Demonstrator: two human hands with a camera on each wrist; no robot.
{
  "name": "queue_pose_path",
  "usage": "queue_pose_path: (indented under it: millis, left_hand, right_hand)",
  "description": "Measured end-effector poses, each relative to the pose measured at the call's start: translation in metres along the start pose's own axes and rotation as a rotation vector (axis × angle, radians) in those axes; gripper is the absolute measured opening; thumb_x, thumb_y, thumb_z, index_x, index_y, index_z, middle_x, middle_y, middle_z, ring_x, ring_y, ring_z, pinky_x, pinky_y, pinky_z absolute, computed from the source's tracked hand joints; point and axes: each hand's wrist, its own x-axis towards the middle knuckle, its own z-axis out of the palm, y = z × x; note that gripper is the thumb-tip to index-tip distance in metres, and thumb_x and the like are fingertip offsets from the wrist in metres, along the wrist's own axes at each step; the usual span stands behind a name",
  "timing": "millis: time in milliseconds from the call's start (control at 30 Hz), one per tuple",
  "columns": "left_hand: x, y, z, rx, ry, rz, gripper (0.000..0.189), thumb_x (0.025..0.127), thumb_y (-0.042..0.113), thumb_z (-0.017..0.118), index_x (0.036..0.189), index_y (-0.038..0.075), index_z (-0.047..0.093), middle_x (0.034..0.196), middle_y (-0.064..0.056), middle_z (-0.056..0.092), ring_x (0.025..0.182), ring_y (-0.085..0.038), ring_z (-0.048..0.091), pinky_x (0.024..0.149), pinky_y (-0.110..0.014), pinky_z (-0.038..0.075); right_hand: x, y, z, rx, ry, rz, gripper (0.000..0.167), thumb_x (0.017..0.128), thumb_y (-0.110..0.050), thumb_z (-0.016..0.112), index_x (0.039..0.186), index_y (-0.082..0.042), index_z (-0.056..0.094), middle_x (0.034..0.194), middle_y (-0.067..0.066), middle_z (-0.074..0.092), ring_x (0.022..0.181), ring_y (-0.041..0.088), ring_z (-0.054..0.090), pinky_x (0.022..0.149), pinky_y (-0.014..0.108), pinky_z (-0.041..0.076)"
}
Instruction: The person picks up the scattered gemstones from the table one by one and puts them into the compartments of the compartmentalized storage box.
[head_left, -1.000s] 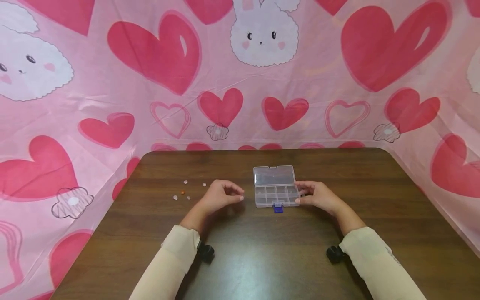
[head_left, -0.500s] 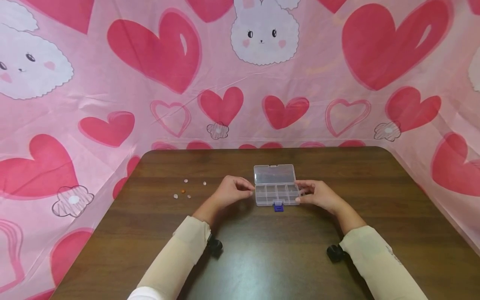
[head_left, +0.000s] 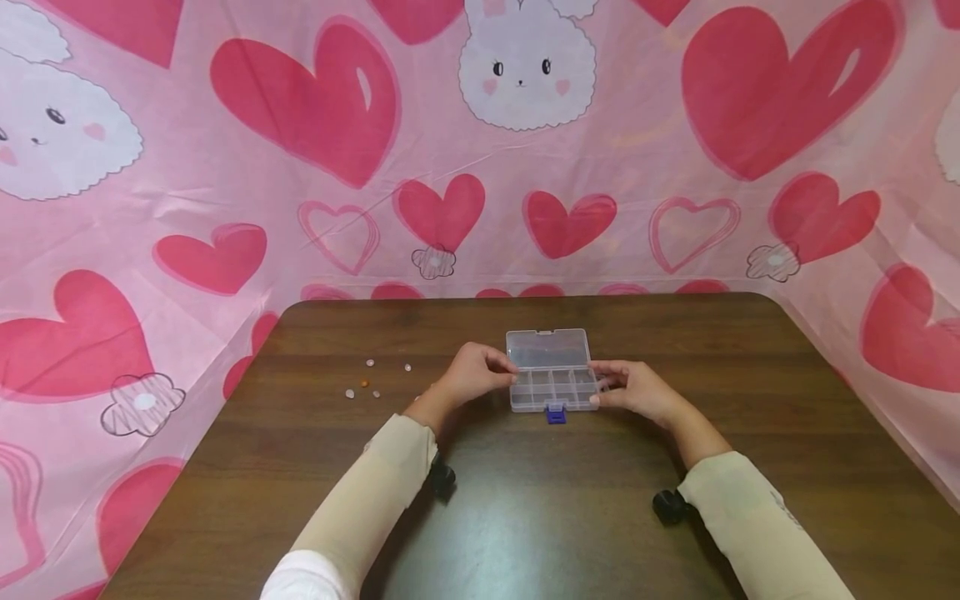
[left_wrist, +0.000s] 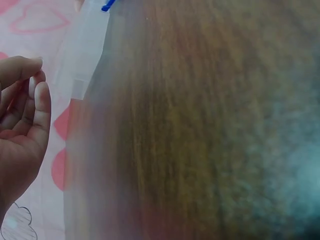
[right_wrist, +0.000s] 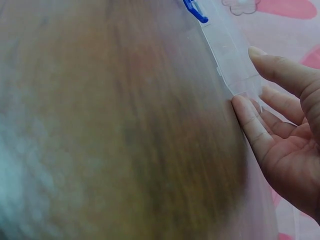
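Note:
A clear plastic compartment box (head_left: 555, 402) lies with its lid (head_left: 548, 348) raised at the back and a blue latch (head_left: 556, 416) in front. My left hand (head_left: 476, 372) reaches over the box's left end, thumb and fingertips close together; anything tiny between them is too small to make out. In the left wrist view that hand (left_wrist: 21, 107) shows curled fingers beside the box (left_wrist: 87, 47). My right hand (head_left: 637, 393) holds the box's right end between thumb and fingers. The right wrist view has this hand (right_wrist: 290, 125) at the box corner (right_wrist: 227, 60).
Several small pale stones or beads (head_left: 349, 394) and an orange one (head_left: 364, 384) are scattered on the brown wooden table (head_left: 540, 517), left of my left hand. Another pale bit (head_left: 417, 398) lies beside the left wrist. A pink heart-patterned cloth (head_left: 450, 150) hangs behind the table.
My left hand has moved right and slightly away from me, from beside the box to over its left end. The right hand and the box stay where they were.

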Motion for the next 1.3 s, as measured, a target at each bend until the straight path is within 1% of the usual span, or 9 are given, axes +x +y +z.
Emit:
queue_pose_path:
  millis: [133,333,433,567,800,867,1067,1167,1300]
  left_hand:
    - [0.004,-0.002,0.002,0.002,0.006,-0.009,0.006,0.078,0.006,0.080,0.084,0.006,0.079,0.081,-0.001,0.073,0.068,-0.009,0.056,0.059,-0.024,0.047]
    - [0.009,-0.007,0.005,0.013,0.007,-0.010,0.007,0.078,0.007,0.081,0.084,0.006,0.079,0.080,-0.002,0.074,0.066,-0.007,0.055,0.057,-0.023,0.046]
    - [0.009,-0.009,0.005,0.007,0.001,-0.030,0.007,0.078,0.007,0.081,0.085,0.006,0.079,0.079,0.000,0.073,0.065,-0.007,0.055,0.056,-0.023,0.047]
    - [0.007,-0.010,0.006,-0.004,-0.005,-0.054,0.010,0.077,0.008,0.081,0.087,0.007,0.079,0.080,0.001,0.072,0.066,-0.009,0.055,0.058,-0.024,0.048]
    - [0.002,-0.013,0.006,-0.056,0.018,-0.034,0.016,0.076,0.006,0.083,0.092,0.006,0.078,0.087,-0.001,0.073,0.073,-0.011,0.058,0.065,-0.025,0.050]
    - [0.000,-0.013,0.004,-0.081,0.025,-0.024,0.018,0.075,0.005,0.083,0.092,0.004,0.078,0.086,-0.002,0.073,0.072,-0.011,0.059,0.065,-0.025,0.050]
    - [-0.006,-0.011,-0.002,-0.174,0.019,-0.028,0.022,0.073,0.000,0.083,0.094,-0.002,0.075,0.080,-0.006,0.073,0.070,-0.010,0.064,0.064,-0.025,0.052]
    - [-0.010,-0.011,-0.005,-0.170,0.037,-0.020,0.024,0.073,0.001,0.083,0.096,-0.002,0.075,0.081,-0.006,0.073,0.071,-0.011,0.064,0.065,-0.026,0.052]
    - [-0.016,-0.013,-0.008,-0.155,0.081,-0.009,0.024,0.073,0.002,0.083,0.096,-0.002,0.075,0.080,-0.005,0.072,0.071,-0.012,0.063,0.065,-0.026,0.052]
  right_hand:
    - [0.001,0.001,0.000,-0.003,0.001,0.002,0.067,0.081,-0.015,0.080,0.139,0.003,0.050,0.124,0.022,0.061,0.103,0.028,0.060,0.078,0.022,0.051]
    - [0.000,0.000,0.000,-0.011,0.000,0.002,0.068,0.081,-0.016,0.080,0.138,0.003,0.050,0.123,0.022,0.061,0.103,0.028,0.060,0.079,0.022,0.051]
    - [0.000,0.000,0.000,-0.010,0.003,0.009,0.067,0.081,-0.016,0.080,0.138,0.003,0.051,0.123,0.021,0.062,0.103,0.028,0.060,0.079,0.022,0.051]
    - [0.000,-0.001,0.000,-0.005,-0.001,0.003,0.066,0.082,-0.014,0.080,0.138,0.004,0.050,0.124,0.022,0.061,0.104,0.030,0.060,0.079,0.021,0.051]
    - [0.000,0.000,-0.001,-0.006,-0.002,0.001,0.068,0.081,-0.016,0.081,0.138,0.003,0.050,0.125,0.022,0.061,0.105,0.030,0.060,0.080,0.022,0.051]
    - [-0.001,-0.002,0.000,-0.005,-0.001,0.003,0.068,0.081,-0.016,0.081,0.138,0.003,0.051,0.125,0.021,0.061,0.105,0.030,0.060,0.080,0.022,0.051]
    - [-0.004,-0.003,0.001,-0.012,0.003,-0.002,0.067,0.082,-0.016,0.080,0.139,0.004,0.050,0.126,0.024,0.059,0.108,0.032,0.059,0.079,0.021,0.050]
    - [-0.004,-0.003,0.001,-0.009,0.002,-0.004,0.067,0.083,-0.016,0.079,0.139,0.004,0.049,0.126,0.024,0.059,0.108,0.032,0.059,0.079,0.021,0.050]
    - [-0.003,-0.005,0.001,-0.010,-0.002,-0.004,0.066,0.083,-0.016,0.079,0.139,0.004,0.049,0.125,0.023,0.060,0.108,0.031,0.059,0.079,0.021,0.050]
